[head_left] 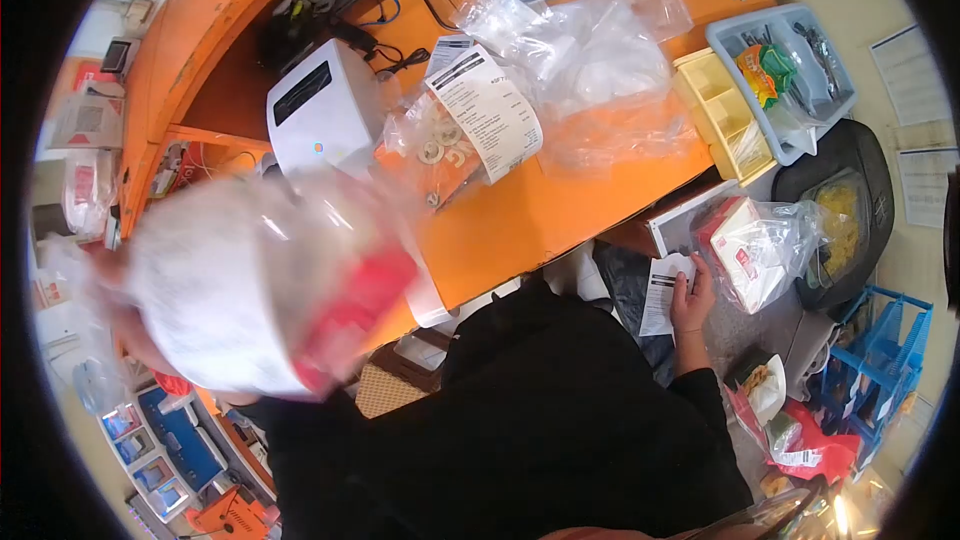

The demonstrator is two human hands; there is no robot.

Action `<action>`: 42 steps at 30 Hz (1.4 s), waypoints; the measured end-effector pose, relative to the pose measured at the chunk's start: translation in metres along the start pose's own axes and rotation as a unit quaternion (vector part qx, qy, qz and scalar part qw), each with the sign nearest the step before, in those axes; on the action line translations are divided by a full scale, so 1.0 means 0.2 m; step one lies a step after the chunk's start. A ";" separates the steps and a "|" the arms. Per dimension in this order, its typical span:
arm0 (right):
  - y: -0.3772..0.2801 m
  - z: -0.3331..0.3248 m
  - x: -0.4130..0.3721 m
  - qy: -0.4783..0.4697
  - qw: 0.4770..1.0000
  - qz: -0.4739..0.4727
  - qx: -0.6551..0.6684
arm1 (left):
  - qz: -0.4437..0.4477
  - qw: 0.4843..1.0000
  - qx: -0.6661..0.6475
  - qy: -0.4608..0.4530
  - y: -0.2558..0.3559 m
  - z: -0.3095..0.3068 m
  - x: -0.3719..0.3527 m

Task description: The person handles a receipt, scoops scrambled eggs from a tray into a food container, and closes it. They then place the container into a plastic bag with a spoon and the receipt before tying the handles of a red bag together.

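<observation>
The left hand (135,332), blurred and mostly hidden, seems to hold up a puffy, shiny white-and-red plastic bag (215,290); I cannot tell how far its fingers close. The right hand (693,302), half curled, pinches a thin white printed paper slip (660,295), near a white-and-red box (735,250) in crinkly clear plastic (790,230). The step looks like holding bag and slip; the next move calls for a soft grip, as paper creases. Farther out, the smooth orange bench (500,240) carries a curled white receipt (490,115).
</observation>
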State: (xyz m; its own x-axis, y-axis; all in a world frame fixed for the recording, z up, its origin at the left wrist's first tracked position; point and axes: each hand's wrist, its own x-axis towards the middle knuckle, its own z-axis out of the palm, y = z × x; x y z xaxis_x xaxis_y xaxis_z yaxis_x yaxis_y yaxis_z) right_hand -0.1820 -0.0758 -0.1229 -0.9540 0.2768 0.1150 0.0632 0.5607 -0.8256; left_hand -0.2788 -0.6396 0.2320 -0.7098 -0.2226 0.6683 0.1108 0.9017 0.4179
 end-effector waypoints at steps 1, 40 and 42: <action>0.00 0.00 0.00 0.013 1.000 -0.014 -0.006 | 0.003 0.996 0.002 0.087 -0.04 -0.07 0.18; -0.01 0.02 0.00 0.054 0.998 0.015 -0.019 | -0.072 0.850 -0.321 -0.412 0.07 1.03 -0.22; -0.03 0.01 0.01 0.052 0.998 0.012 -0.044 | -0.138 0.823 -0.380 -0.399 0.16 0.95 -0.19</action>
State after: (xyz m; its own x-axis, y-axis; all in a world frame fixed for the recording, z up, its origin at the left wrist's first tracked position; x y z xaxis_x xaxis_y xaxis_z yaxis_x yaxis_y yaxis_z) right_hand -0.1841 -0.0798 -0.1197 -0.9170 0.3671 0.1559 0.1153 0.6183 -0.7775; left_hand -0.3816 -0.5318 0.1032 -0.9779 0.2088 -0.0064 0.0573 0.2975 0.9530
